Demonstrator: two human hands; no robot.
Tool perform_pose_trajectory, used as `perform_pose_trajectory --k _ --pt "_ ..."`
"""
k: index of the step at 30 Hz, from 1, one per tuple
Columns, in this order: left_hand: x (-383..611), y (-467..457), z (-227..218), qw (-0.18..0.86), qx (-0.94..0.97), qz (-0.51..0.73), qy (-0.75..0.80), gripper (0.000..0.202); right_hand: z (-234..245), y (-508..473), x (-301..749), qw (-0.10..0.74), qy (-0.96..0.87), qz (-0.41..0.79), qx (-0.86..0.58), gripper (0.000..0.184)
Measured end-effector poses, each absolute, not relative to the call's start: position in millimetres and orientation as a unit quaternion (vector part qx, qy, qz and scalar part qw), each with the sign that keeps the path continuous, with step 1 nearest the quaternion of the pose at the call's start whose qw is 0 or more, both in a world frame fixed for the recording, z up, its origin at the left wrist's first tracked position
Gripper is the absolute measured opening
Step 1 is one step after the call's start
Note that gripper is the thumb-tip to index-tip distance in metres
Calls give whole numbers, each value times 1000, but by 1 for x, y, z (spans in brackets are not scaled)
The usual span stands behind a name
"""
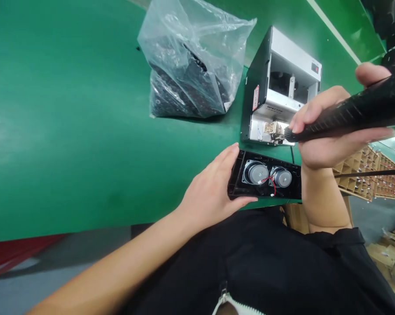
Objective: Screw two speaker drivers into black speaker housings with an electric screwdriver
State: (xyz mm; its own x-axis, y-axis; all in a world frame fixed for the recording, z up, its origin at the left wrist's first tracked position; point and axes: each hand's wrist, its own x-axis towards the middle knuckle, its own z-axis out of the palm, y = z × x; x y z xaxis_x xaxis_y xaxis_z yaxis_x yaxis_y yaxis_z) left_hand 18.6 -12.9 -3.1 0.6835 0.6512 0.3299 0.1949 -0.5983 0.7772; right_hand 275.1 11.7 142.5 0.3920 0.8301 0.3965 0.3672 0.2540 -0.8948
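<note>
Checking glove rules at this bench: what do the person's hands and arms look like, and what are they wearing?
The left hand and right hand are ungloved, with no ring or watch showing. The forearms are bare. The person wears a black top with a white zip.

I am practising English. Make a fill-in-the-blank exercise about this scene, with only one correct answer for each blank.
The left hand holds an open black plastic housing with ____ round speakers inside.
A thin wire of ____ colour joins the speakers.
The ____ hand grips a long black electric screwdriver.
A clear plastic bag of black parts lies on a ____ work surface.

Missing words: two, red, right, green.
</note>
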Motion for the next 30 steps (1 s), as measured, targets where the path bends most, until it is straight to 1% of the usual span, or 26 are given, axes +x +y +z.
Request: perform_pose_trajectory --k 2,3,5,8,9,11,12,13,15,18,20,22,25,28,30 --pt "18 -12 -3 368 840 310 252 136 140 21 258 666 -517 100 -528 72" --pt "18 -12 -3 367 840 310 252 136 140 24 250 684 -516 71 -511 65" --pt "18 -12 -3 368 841 307 252 137 140 29 241 694 -515 55 -500 59" --pt "18 -11 -3 373 841 302 251 139 144 25 241 712 -513 65 -475 65" --pt "18 -11 -3 375 841 299 251 140 148 20 243 719 -510 75 -466 62" --pt "18 -11 -3 375 843 292 251 142 160 3 246 717 -503 126 -465 48" --pt "19 -11 -2 376 844 288 251 143 168 -7 245 705 -501 163 -474 42" --pt "19 -11 -2 376 845 284 252 143 175 -18 244 688 -503 202 -483 40" --pt "20 -12 -2 375 847 278 255 144 187 -40 236 660 -514 247 -490 45" --pt "21 -13 -2 371 849 280 252 146 186 -68 217 685 -498 234 -477 49" --pt "22 -13 -3 370 847 291 246 146 174 -81 206 689 -494 231 -477 50" --pt "23 -13 -4 368 845 305 241 143 157 -87 198 672 -513 238 -479 52" --pt "23 -13 -4 365 844 316 232 140 136 -85 195 679 -536 234 -445 54" --pt "22 -13 -2 366 847 312 226 141 124 -77 196 689 -537 212 -437 59" --pt "23 -14 -1 369 848 305 227 143 121 -74 196 678 -544 188 -458 61"
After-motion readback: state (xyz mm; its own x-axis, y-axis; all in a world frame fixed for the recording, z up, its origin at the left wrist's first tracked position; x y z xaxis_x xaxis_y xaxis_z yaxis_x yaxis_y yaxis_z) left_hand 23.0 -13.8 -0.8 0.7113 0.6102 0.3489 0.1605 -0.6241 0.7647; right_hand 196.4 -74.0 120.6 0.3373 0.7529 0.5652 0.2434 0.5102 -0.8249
